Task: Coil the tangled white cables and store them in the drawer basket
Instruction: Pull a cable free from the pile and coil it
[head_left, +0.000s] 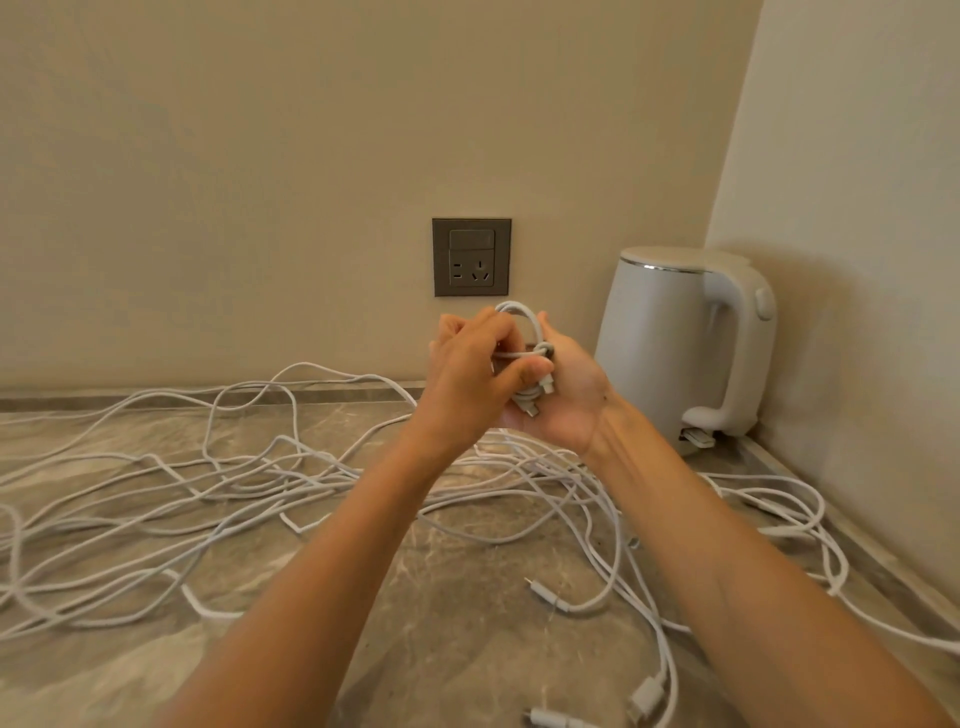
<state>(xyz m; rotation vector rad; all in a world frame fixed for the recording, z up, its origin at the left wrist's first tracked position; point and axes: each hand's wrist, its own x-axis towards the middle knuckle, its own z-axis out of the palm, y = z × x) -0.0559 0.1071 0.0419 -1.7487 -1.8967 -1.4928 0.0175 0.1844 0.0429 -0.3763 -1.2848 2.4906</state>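
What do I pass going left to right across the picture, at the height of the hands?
Left hand, coiled white cable, right hand, white kettle. The loose cables spread right across, so they are left out.

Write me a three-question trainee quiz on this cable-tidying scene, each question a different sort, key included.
1. True or false: the small coiled white cable is gripped by both the left hand and the right hand.
2. Short answer: what is plugged into the grey wall socket?
3. Multiple choice: the white electric kettle stands
A) in the right-hand corner of the grey marbled countertop
B) left of the socket
C) in the left hand

Key: 1 true; 2 nothing; 3 A.
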